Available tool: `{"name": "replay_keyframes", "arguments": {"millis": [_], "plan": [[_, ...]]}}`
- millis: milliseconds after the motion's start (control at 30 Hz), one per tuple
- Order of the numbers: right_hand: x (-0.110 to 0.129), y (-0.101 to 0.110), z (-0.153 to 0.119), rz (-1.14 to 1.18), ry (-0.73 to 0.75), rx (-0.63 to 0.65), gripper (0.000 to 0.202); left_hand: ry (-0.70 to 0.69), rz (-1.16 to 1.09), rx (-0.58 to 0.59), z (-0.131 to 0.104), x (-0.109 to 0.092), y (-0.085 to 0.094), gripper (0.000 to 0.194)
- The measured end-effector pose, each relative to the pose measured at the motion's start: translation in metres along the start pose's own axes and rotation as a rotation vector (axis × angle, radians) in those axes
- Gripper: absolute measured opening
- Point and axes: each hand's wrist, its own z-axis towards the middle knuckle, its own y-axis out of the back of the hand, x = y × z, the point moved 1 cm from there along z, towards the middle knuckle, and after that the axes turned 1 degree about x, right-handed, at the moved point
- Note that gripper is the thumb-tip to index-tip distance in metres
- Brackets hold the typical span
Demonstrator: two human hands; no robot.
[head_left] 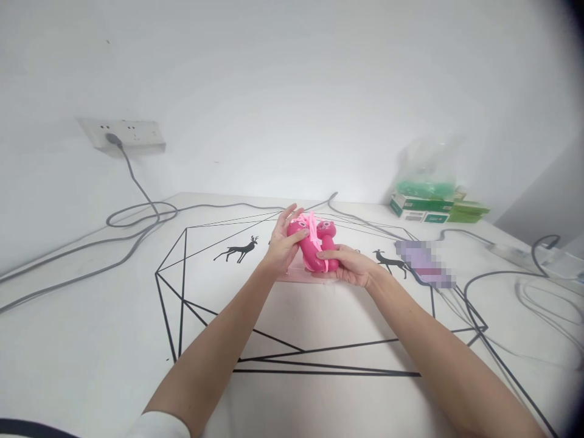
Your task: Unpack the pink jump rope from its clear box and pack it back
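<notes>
Between my hands, above the table, is a bundled jump rope (312, 250) with glossy hot-pink handles and a paler pink cord wound round them. My left hand (283, 242) grips its left side, the thumb pressed across one handle and some fingers stretched up behind. From the right, my right hand (349, 264) is closed round the lower end, thumb on top. A flat pale-pink item (298, 275) shows just below the bundle; its kind is partly hidden by the hands.
The white table (319, 401) bears black line and deer prints. A phone-like purple item (424, 263), blurred out, lies at right. Green-and-white boxes (422, 207) with a plastic bag (429, 167) stand at the back right. Grey cables (150, 226) run left, one plugged into a wall socket (132, 134).
</notes>
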Motion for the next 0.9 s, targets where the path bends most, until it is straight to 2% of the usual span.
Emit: {"name": "replay_keyframes", "arguments": {"millis": [100,233,300,433,500,633,900], "plan": [[0.001,0.0,-0.001,-0.012,-0.008,-0.042,0.028,0.074,-0.096,-0.033,-0.001,0.001,-0.002,0.064],[0.003,0.002,-0.001,-0.015,-0.021,-0.052,0.028,0.166,-0.231,-0.12,0.003,-0.003,-0.002,0.049],[0.002,0.003,0.0,-0.011,-0.013,-0.054,0.027,0.242,-0.29,-0.122,0.005,-0.007,-0.003,0.043],[0.001,0.006,0.001,0.004,0.012,-0.069,0.029,0.367,-0.37,-0.16,0.005,-0.014,-0.004,0.044],[0.0,0.007,0.001,-0.009,0.023,-0.092,0.031,0.37,-0.38,-0.188,0.005,-0.016,-0.002,0.045],[-0.001,0.006,0.0,-0.056,0.031,-0.111,0.035,0.375,-0.387,-0.142,0.005,-0.015,0.002,0.043],[0.002,0.002,-0.001,-0.106,0.037,-0.113,0.031,0.391,-0.393,-0.152,0.007,-0.02,0.001,0.038]]}}
